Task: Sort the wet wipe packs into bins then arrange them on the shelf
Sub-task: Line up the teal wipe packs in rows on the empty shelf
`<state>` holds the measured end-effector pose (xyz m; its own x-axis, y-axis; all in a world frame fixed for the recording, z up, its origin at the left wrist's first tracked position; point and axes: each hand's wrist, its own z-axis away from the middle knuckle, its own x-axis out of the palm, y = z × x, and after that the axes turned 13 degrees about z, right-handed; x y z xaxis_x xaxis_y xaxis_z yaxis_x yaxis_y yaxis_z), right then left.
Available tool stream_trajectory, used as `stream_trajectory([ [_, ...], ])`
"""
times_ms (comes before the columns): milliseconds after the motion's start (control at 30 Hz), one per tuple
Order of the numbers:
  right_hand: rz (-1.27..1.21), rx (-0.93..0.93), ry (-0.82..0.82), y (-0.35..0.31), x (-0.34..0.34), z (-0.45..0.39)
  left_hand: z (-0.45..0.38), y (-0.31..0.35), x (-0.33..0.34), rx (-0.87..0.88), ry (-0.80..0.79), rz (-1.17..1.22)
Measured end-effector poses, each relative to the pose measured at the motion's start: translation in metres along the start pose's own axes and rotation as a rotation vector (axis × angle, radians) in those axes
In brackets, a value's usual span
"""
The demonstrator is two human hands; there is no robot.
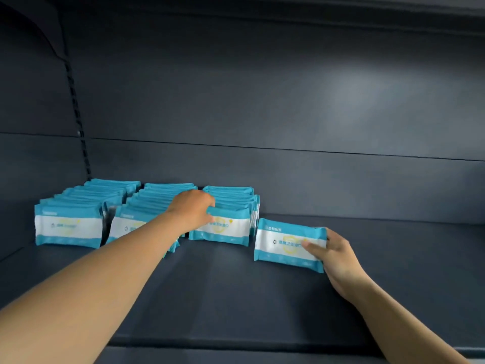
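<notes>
Wet wipe pack (288, 244): soft, light, likely slippery film; right hand (338, 254) pinches its end. Left hand (193, 210) curls over the third row's front pack (225, 228).

Your shelf (288, 298) reads uniform dark slate grey, matte; its back panel (262, 88) is the same grey with a pale washed-out glare patch at upper right. The slotted upright (76, 114) at left is near-black. Each wet wipe pack in your three rows (147, 206) is teal at top and bottom with a white middle band carrying a faint yellow shield outline and small dark print. The separate wet wipe pack (286, 244) at right shows the identical teal-white-teal pattern, with white lettering on its upper teal strip.
</notes>
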<state>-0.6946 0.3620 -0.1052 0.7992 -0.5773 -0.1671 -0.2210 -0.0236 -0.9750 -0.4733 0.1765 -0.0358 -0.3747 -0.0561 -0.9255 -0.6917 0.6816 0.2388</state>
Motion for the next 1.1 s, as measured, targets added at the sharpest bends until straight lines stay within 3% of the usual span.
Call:
stream_trajectory([
  [300, 0.153, -0.061, -0.023, -0.008, 0.010, 0.003, -0.001, -0.006, -0.004, 0.080, -0.008, -0.009],
  [533, 0.478, -0.214, 0.037, -0.016, 0.091, -0.016, 0.010, 0.006, -0.013, 0.208, -0.083, 0.080],
  [667, 0.514, -0.301, 0.078, -0.021, 0.133, -0.026, 0.010, 0.002, -0.004, 0.231, -0.029, 0.022],
  [833, 0.711, -0.453, 0.232, -0.011, 0.133, -0.036, 0.008, -0.012, 0.007, 0.204, 0.038, -0.024],
  [1100, 0.846, -0.474, 0.270, -0.008, 0.127, -0.045, 0.003, -0.009, 0.017, 0.188, 0.107, -0.058],
])
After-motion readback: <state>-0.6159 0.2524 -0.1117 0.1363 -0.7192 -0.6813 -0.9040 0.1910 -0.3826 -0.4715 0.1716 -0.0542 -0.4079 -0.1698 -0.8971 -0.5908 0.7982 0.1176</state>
